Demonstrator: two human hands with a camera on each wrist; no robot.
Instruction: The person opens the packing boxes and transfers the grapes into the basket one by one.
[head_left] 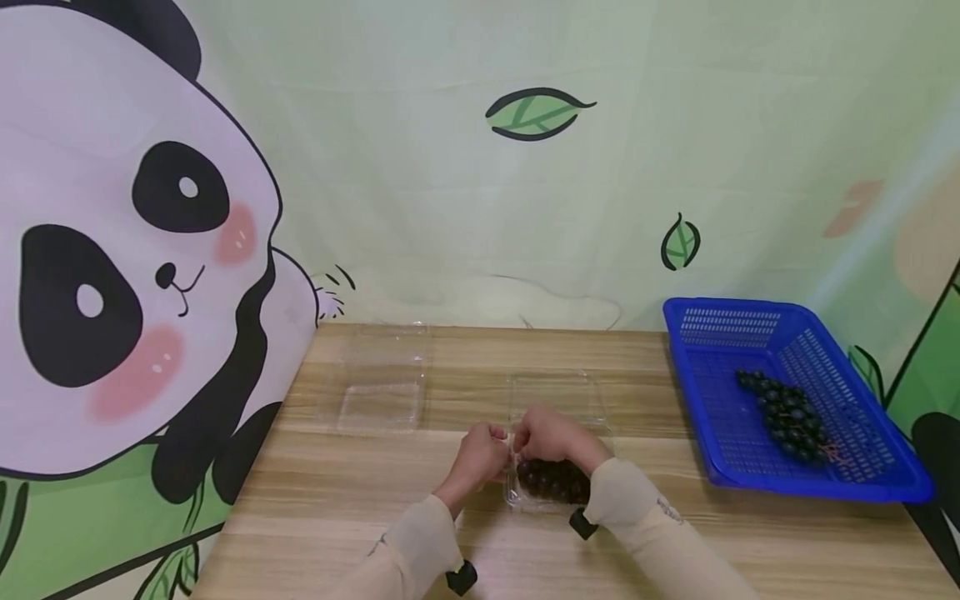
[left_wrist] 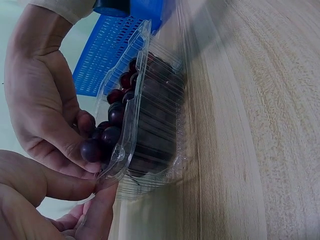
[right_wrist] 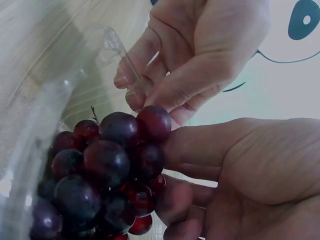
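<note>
A clear plastic clamshell box (head_left: 512, 493) stands in front of me on the wooden table, its lid folded back. Dark red-purple grapes (head_left: 553, 481) fill its base. My left hand (head_left: 482, 454) pinches the box's rim at a far corner between thumb and fingers, seen closely in the left wrist view. My right hand (head_left: 553, 435) reaches over the box's far end. In the right wrist view its thumb and curled fingers (right_wrist: 195, 150) hold the end grapes of the bunch (right_wrist: 107, 162), just beside the rim. The two hands nearly meet there.
At the right, a blue plastic basket (head_left: 701, 421) holds another bunch of dark grapes (head_left: 791, 417) with its stem showing. A second clear clamshell box (head_left: 382, 408) lies opened at the back left. Behind the table hangs a panda-printed cloth (head_left: 450, 208).
</note>
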